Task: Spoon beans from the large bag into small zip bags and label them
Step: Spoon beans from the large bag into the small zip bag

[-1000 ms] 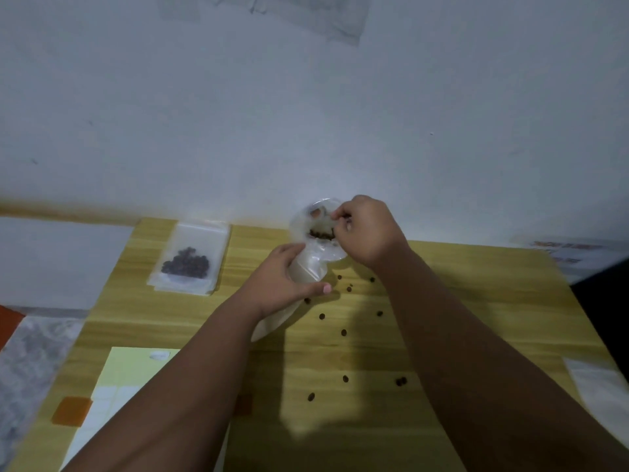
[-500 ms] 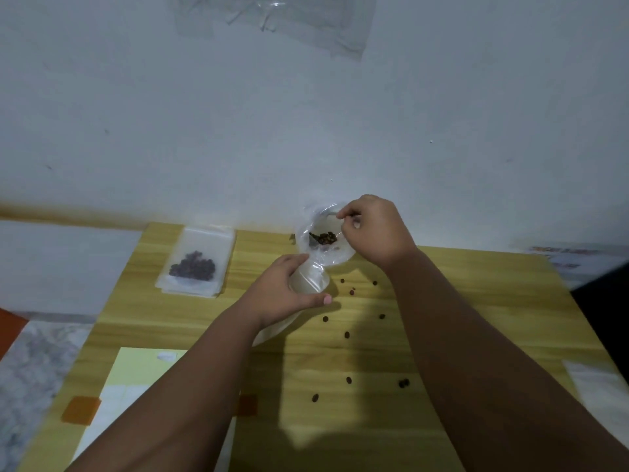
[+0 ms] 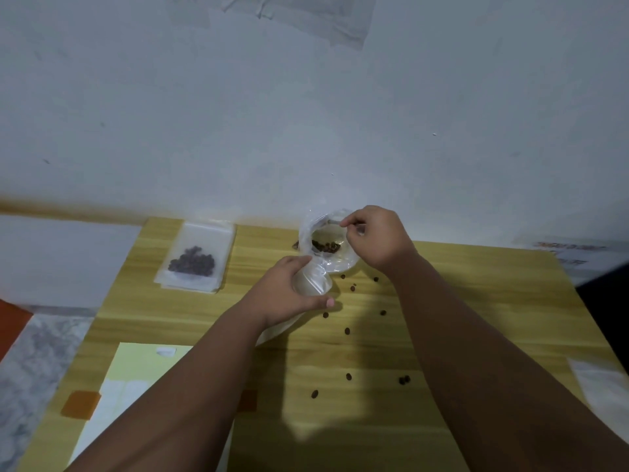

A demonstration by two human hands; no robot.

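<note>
Crinkled clear plastic forms the large bag (image 3: 343,264), its round mouth open over dark beans (image 3: 325,247), at the wooden table's (image 3: 476,301) far edge by the wall. The right hand (image 3: 374,240) pinches a thin spoon handle (image 3: 335,222) at its rim. The left hand (image 3: 289,294) curls round a small zip bag (image 3: 313,284) just in front (loose beans (image 3: 347,331) dot the bare wood beside it).

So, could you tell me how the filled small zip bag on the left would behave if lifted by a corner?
The filled small zip bag looks like thin clear film, so it would probably flop. Its beans sit in one loose clump, so they would likely slide to the lowest corner. With so few beans, it is probably light.
</note>
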